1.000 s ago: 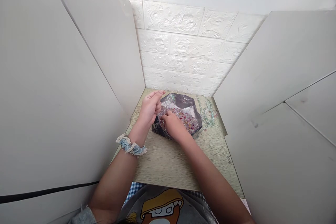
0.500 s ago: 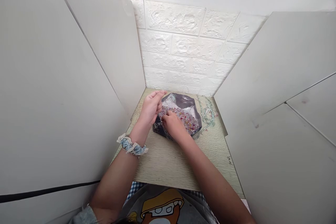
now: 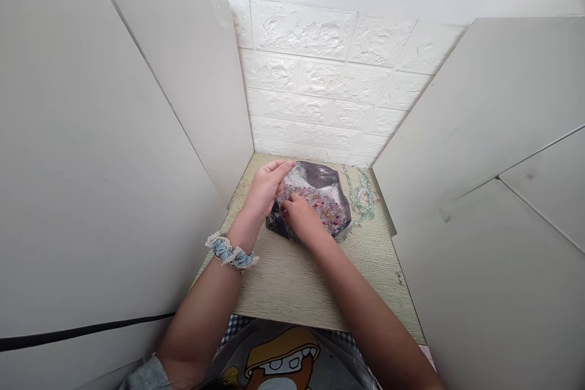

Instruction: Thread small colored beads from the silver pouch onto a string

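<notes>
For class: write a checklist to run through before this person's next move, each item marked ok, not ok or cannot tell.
Left hand beside the shiny dark pouch: ok.
Right hand at the coloured beads: ok.
Pale green bead strands apart from both hands: ok.
Small glinting bits loose on the wood-grain table: not ok.
Anything pinched in the right fingers: cannot tell.

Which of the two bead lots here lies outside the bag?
The pale green bead strands, on the tabletop right of the dark shiny bag; the pink-and-yellow beads sit inside it, under the right hand.
</notes>
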Demonstrator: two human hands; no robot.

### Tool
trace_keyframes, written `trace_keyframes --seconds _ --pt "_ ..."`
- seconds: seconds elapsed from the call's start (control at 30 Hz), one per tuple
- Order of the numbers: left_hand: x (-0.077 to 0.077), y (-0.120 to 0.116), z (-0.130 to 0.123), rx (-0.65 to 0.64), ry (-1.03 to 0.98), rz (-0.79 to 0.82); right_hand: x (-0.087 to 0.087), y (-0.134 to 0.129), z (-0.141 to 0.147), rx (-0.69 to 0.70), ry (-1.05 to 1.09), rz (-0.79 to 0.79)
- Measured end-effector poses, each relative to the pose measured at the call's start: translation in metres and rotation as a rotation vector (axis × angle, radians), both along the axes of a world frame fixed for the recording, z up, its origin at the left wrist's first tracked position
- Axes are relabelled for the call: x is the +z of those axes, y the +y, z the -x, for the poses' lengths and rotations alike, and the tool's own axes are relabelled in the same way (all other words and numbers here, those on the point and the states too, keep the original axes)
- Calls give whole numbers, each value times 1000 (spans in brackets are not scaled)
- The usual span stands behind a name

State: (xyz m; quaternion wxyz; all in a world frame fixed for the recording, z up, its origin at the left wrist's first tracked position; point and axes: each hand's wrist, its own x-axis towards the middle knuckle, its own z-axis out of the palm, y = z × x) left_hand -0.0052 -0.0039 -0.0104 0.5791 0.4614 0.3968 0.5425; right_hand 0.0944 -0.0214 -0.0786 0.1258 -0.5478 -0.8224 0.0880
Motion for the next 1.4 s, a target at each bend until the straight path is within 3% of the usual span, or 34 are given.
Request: trace_keyframes --seconds 0.7,0.83,0.97,1.13,1.27,1.4 --pt "-4 3 -1 -30 70 14 1 -5 -4 -19 -10 48" --pt "-7 4 -2 -62 171 41 0 -4 -4 -31 52 62" --pt "-7 2 -4 -121 282 72 5 1 -9 -144 367 28" --pt "-4 -1 -6 -90 320 26 21 2 -22 -314 966 79" --pt "-5 -1 -8 -90 334 -6 28 0 -29 -276 1536 251" --pt "-6 -2 -11 -87 352 -15 32 -2 -30 -217 1817 367"
